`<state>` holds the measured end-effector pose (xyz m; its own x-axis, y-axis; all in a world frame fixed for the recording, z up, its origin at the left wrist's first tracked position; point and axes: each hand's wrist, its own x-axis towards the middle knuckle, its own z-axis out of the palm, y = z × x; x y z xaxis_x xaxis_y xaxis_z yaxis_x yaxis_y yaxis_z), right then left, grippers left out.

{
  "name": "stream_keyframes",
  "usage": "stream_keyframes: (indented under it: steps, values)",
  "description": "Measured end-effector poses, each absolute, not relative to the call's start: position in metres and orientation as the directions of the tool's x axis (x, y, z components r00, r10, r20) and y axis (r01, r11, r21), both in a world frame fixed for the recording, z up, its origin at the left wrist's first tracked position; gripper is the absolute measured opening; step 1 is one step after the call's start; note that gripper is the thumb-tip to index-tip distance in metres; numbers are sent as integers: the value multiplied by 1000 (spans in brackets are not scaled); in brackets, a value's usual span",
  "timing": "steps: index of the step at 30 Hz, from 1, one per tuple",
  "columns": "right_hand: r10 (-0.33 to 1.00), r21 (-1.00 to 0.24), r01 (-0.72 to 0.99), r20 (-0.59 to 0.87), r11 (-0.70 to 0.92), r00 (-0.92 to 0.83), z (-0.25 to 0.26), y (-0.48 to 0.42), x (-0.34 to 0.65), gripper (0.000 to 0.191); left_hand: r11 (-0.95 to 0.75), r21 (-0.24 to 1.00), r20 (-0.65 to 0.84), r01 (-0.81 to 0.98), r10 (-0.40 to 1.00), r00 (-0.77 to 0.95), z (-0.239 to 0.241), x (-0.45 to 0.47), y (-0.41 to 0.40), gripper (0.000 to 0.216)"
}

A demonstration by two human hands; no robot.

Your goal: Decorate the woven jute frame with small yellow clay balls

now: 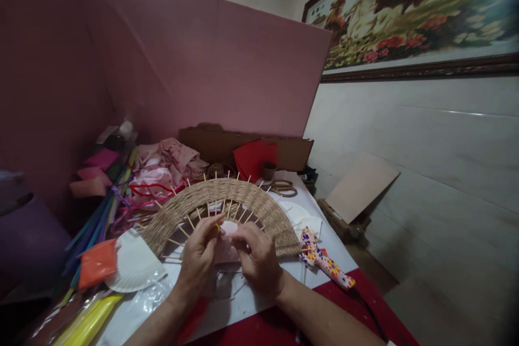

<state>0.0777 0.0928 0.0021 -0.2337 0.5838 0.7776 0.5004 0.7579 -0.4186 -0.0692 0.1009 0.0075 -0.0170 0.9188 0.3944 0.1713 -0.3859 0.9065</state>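
My left hand is closed in a pinch, with a thin yellow strip showing at its fingertips. Close beside it, my right hand has its thumb and fingers pressed together; what they grip is too small to make out. Between the hands is a pale pinkish-white piece, partly covered by the fingers. Just beyond them arches a woven, straw-coloured fan-shaped piece, with thin wooden sticks poking out along both its inner and outer edges. My hands overlap its lower middle.
Scissors and red sheets lie behind the woven arch. A flower-patterned glue gun rests at right. On the left are a white pleated paper fan, an orange packet, a yellow packet and pink cloth.
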Motion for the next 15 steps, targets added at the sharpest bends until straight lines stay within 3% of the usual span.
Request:
stream_keyframes:
  steps: [4, 9, 15]
  values:
    - [598, -446, 475, 766, 759, -237, 0, 93, 77, 15, -417, 896, 427, 150, 904, -38, 10, -68, 99, 17]
    - [548, -402, 488, 812, 774, -201, 1, 90, 80, 22, -206, 978, 202, -40, 975, -92, 18, -68, 96, 31]
    - [325, -125, 502, 884, 856, -335, 20, 75, 77, 50, 59, 880, -38, -472, 998, 53, 25, -49, 81, 36]
